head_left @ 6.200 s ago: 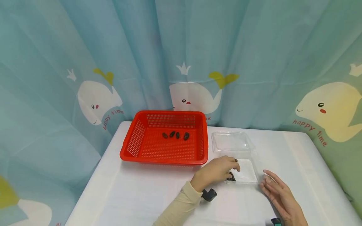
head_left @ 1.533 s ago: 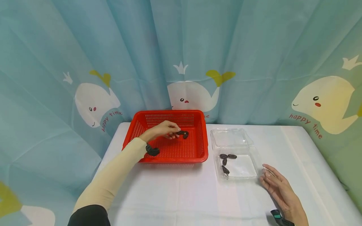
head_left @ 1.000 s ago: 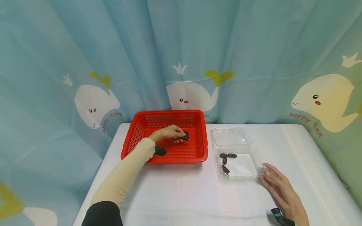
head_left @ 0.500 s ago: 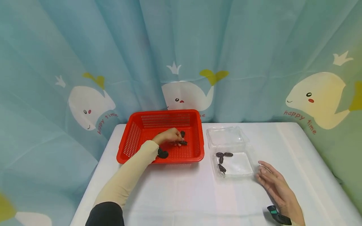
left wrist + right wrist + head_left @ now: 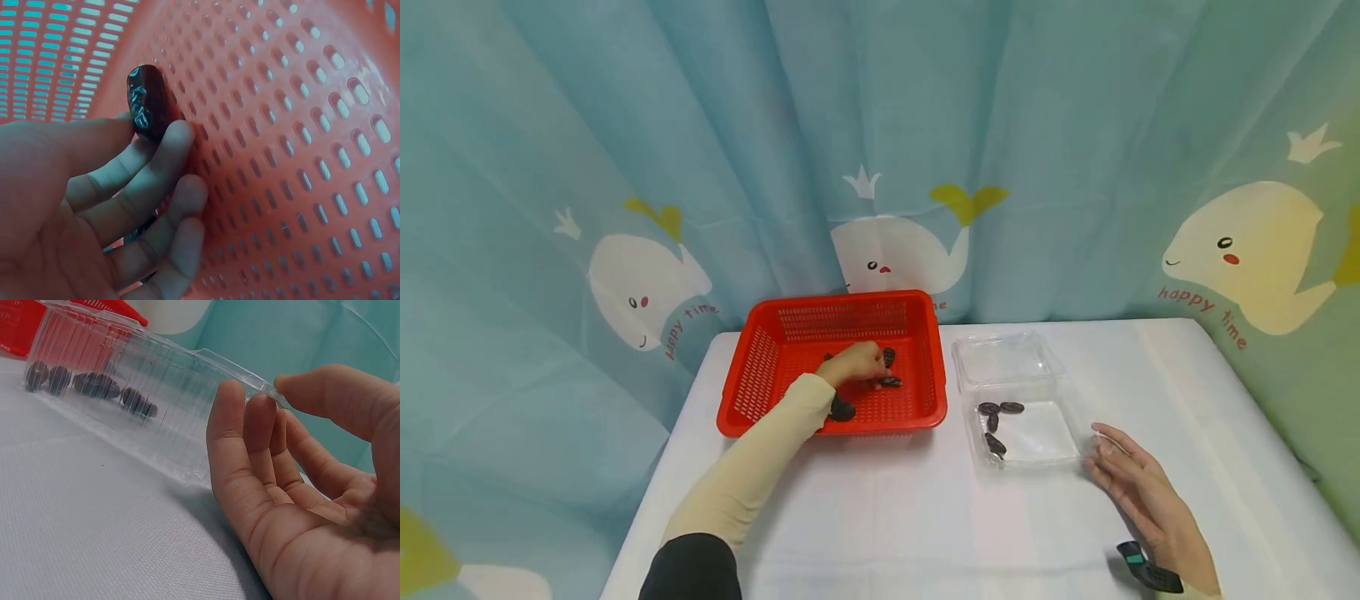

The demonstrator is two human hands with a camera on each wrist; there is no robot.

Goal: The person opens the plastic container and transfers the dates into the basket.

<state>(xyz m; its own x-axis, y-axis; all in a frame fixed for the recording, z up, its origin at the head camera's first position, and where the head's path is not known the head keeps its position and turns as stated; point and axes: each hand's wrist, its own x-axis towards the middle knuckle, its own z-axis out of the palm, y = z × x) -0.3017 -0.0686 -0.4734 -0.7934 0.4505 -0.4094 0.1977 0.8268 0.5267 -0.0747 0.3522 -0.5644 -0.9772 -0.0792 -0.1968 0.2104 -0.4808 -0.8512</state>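
Observation:
In the left wrist view, my left hand (image 5: pixel 94 187) pinches a dark, glossy, wrinkled date (image 5: pixel 147 100) between thumb and fingertips, close to the perforated floor of the red basket (image 5: pixel 760 427). Another date (image 5: pixel 889 357) lies just beyond that hand in the head view, and dark bits behind the fingers are mostly hidden. My right hand (image 5: pixel 1142 487) holds the rim of a clear plastic box (image 5: pixel 1037 460) at its right corner, thumb on the lip and fingers against the outer wall. Several dates (image 5: pixel 97 385) lie along the left side inside the box.
The box's hinged lid (image 5: pixel 1003 360) lies folded back behind it. Basket and box stand side by side on a white-covered table (image 5: pixel 887 533). A blue-green curtain (image 5: pixel 775 167) with printed whales hangs along the table's back and sides.
The left hand has left the box, reached into the basket, then shifted right and nearer among the dates. More dates show in the box. The right hand stays at its corner.

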